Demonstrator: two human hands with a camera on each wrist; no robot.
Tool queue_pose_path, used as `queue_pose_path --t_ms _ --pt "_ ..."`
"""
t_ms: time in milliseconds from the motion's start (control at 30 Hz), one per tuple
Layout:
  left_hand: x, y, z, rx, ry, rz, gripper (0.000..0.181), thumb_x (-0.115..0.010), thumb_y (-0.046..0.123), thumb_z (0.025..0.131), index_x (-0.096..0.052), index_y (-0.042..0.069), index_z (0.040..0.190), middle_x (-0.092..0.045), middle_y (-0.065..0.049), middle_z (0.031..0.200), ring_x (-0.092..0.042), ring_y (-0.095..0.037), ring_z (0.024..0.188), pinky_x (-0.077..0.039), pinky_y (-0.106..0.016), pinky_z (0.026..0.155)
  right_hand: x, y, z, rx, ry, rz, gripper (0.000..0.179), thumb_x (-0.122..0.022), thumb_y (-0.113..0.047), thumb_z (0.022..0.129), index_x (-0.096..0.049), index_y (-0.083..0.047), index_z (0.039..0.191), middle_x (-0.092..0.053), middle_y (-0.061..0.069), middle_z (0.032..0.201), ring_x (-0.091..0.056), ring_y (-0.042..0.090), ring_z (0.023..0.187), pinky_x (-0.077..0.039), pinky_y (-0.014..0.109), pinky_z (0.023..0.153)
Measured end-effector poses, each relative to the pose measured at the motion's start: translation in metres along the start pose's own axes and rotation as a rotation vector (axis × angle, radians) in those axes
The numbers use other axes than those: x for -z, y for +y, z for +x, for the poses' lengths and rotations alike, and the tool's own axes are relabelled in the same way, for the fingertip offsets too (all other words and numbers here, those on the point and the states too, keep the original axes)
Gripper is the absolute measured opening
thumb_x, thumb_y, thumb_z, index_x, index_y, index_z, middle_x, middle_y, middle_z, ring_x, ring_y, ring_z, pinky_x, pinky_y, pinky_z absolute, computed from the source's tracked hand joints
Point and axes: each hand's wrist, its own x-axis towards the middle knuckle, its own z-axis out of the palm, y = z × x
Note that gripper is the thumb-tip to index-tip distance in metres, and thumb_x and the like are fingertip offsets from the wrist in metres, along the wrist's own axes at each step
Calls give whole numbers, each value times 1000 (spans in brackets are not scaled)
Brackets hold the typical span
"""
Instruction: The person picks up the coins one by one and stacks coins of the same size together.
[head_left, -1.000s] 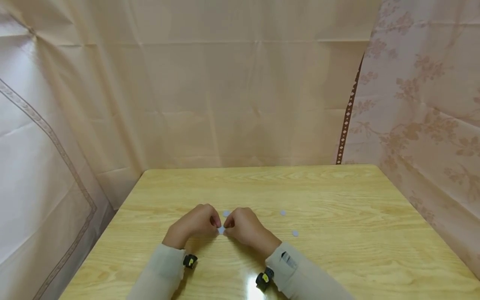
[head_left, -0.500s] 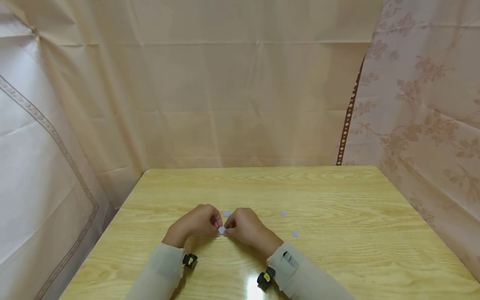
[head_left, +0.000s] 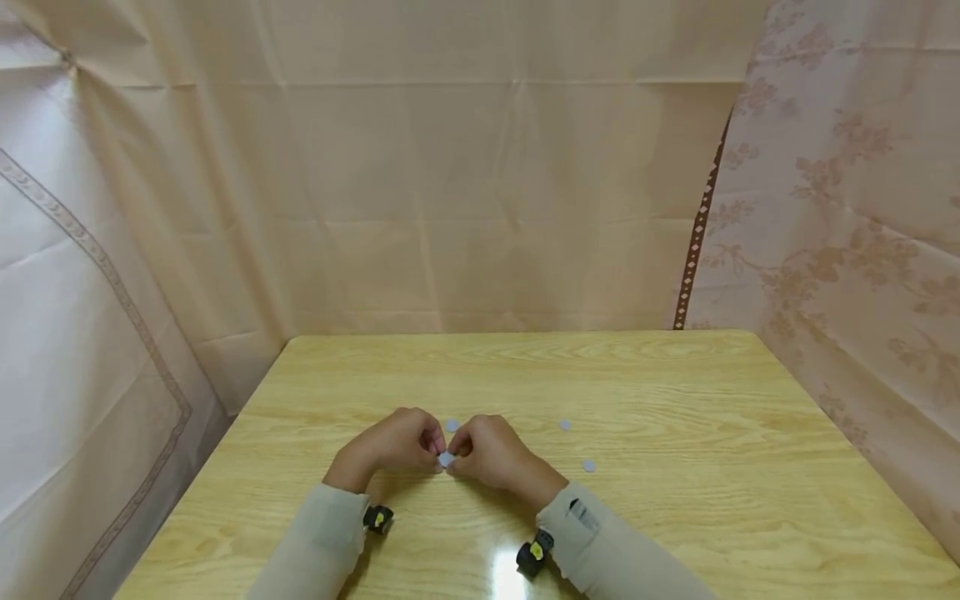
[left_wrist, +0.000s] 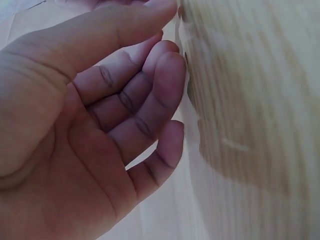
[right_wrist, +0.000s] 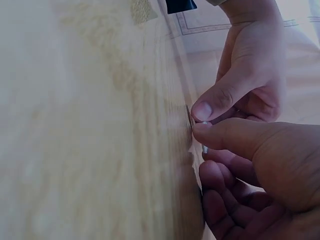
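A small, thin, pale round disc (head_left: 446,459) is pinched between both hands just above the wooden table, left of its middle. My left hand (head_left: 408,442) grips its left edge with thumb and finger; in the left wrist view the other fingers of this hand (left_wrist: 125,105) curl loosely, and the disc is out of sight. On the opposite edge, my right hand (head_left: 487,452) pinches it. The right wrist view gives the disc (right_wrist: 205,148) edge-on between the right thumb and forefinger, with the left thumb (right_wrist: 204,111) close against it.
Another pale disc (head_left: 452,425) lies just behind the hands. Two more, a farther disc (head_left: 565,425) and a nearer disc (head_left: 589,466), lie to the right on the table (head_left: 675,533). Beige curtains (head_left: 480,208) hang behind and at the sides.
The hands stay in nearly the same place. Between their fingertips the disc has shifted and turned slightly, its face showing a little differently. The other discs have not moved.
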Motion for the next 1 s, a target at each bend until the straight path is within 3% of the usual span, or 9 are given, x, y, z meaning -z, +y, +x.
queue_pose_path --t_ms 200,500,667,833,1000 --pt "-3 12 5 -35 15 -18 12 -81 7 87 -72 14 85 -68 7 79 -60 -10 75 -52 -28 71 11 7 -6 -22 12 68 9 -87 -15 81 -78 -14 84 -68 -11 75 -59 5 68 -51 21 63" --pt "-14 29 3 -56 59 -44 9 -82 10 87 -74 12 87 -68 6 79 -61 -11 72 -53 -26 67 22 14 -25 37 34 69 7 -83 -15 88 -80 -9 92 -70 -3 89 -61 4 73 -53 21 66" --pt "-22 33 -1 -52 81 -40 11 -84 14 86 -74 14 87 -68 9 78 -61 -9 72 -53 -25 67 26 16 -35 37 12 95 9 -83 -15 87 -80 -10 94 -69 -7 85 -62 4 72 -54 22 65" --pt "-29 43 -7 -70 55 -67 10 -84 14 86 -75 13 88 -69 9 79 -62 -8 71 -53 -24 67 28 19 -47 25 -43 123 9 -83 -16 87 -80 -11 94 -68 -10 82 -61 4 69 -53 21 63" --pt "-34 49 -8 -70 43 -25 10 -85 14 83 -75 16 84 -68 11 76 -60 -4 70 -51 -24 67 28 19 -52 30 -69 123 8 -84 -13 86 -81 -10 93 -67 -11 73 -56 2 61 -49 19 57"
